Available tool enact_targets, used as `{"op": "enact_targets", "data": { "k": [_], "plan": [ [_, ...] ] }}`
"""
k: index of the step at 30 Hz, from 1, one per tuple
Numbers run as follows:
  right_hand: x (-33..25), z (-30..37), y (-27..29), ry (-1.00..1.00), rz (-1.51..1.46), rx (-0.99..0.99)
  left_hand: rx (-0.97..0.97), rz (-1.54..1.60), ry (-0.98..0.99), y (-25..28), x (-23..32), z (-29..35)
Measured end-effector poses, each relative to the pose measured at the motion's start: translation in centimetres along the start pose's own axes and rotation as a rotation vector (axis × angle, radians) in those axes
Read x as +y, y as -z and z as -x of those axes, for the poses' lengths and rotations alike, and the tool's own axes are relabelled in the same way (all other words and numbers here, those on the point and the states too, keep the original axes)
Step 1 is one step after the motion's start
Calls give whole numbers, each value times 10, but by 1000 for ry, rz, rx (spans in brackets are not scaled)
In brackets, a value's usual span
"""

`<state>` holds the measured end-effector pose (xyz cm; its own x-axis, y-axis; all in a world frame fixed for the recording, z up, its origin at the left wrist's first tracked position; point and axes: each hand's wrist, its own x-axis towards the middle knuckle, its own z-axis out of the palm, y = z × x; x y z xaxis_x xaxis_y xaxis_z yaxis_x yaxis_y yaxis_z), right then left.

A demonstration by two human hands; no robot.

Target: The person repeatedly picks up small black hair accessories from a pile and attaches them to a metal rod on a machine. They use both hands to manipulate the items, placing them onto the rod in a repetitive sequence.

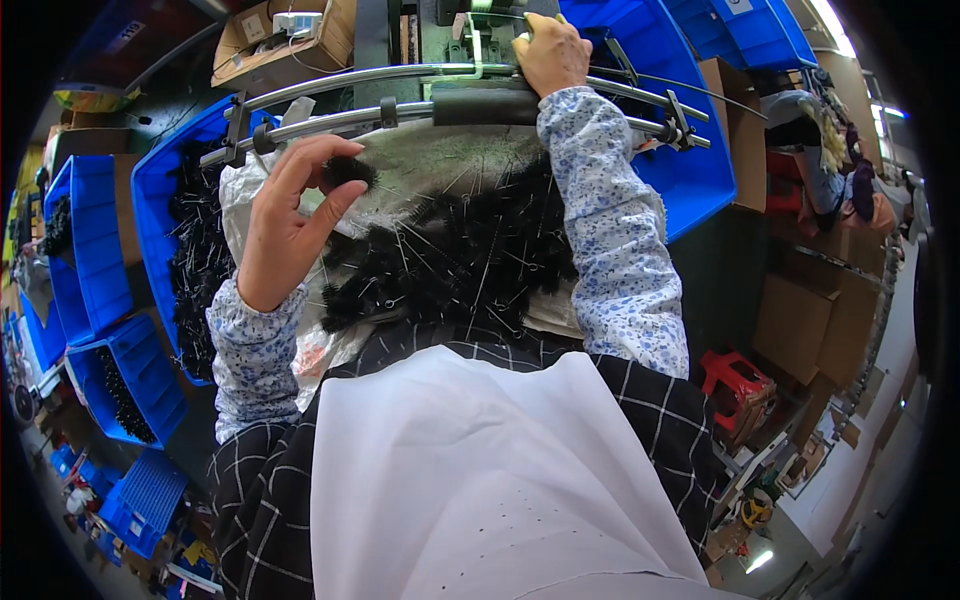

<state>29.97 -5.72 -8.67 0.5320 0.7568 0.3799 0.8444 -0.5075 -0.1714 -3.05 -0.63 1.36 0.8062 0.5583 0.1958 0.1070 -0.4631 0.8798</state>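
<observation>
My left hand is raised at the left of the work area, its thumb and index finger curved around a small black bristle brush. Below and to the right of it lies a heap of black wire-stemmed brushes, their thin metal stems pointing many ways, some ending in loops. At the far middle my right hand is closed against the machine, fingers curled down; what they grip is hidden. The right forearm passes over two curved metal rails.
A blue bin holding more black brushes stands at the left, another blue bin at the right. A cardboard box with a small device sits at the far left. A red stool stands at the right.
</observation>
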Motion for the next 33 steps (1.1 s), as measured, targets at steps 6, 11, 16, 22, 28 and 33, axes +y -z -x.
{"op": "enact_targets", "data": {
  "k": [6, 11, 16, 22, 28, 33],
  "plan": [
    [-46, -1, 3, -9, 22, -33, 12, -7, 44, 1, 6, -2],
    [-28, 0, 6, 1, 7, 56, 29, 73, 10, 3, 5, -2],
    [24, 0, 14, 50, 126, 30, 22, 102, 16, 8, -3, 3],
    [48, -22, 20, -36, 70, -57, -21, 186, -12, 0, -6, -9],
    [72, -30, 56, 100, 256, -47, -129, 156, -38, -8, -7, -16],
    [32, -3, 95, 136, 23, 266, -93, 190, -44, -30, -10, -25]
  ]
}}
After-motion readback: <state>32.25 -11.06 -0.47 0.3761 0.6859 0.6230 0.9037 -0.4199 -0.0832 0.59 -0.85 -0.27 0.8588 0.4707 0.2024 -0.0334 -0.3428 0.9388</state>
